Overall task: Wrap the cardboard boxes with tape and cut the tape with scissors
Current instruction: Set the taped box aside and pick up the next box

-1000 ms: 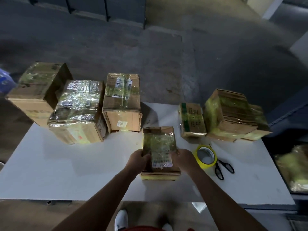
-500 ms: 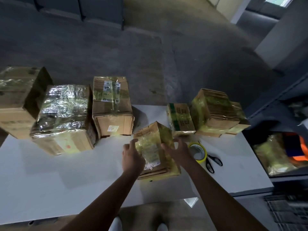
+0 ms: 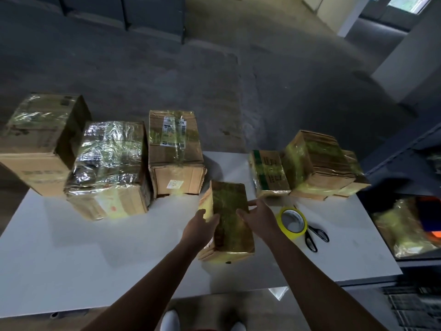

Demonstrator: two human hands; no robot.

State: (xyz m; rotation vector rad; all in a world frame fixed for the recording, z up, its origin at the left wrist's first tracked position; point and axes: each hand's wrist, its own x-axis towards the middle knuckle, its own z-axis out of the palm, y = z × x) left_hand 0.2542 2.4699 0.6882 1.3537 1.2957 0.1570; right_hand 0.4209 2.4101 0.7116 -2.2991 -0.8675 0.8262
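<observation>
Fingers of the left hand clasp the small box at its left edge; right hand, fingers spread, touches its right. Box, tilted earlier, now lies flat on the desk, beside the tape roll.

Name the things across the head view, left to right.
In order: plain box, shiny box, labelled box, near box, green-striped box, tape roll, scissors. The stack at right overlaps these, so it is left out.

A white table stands on grey concrete floor.
</observation>
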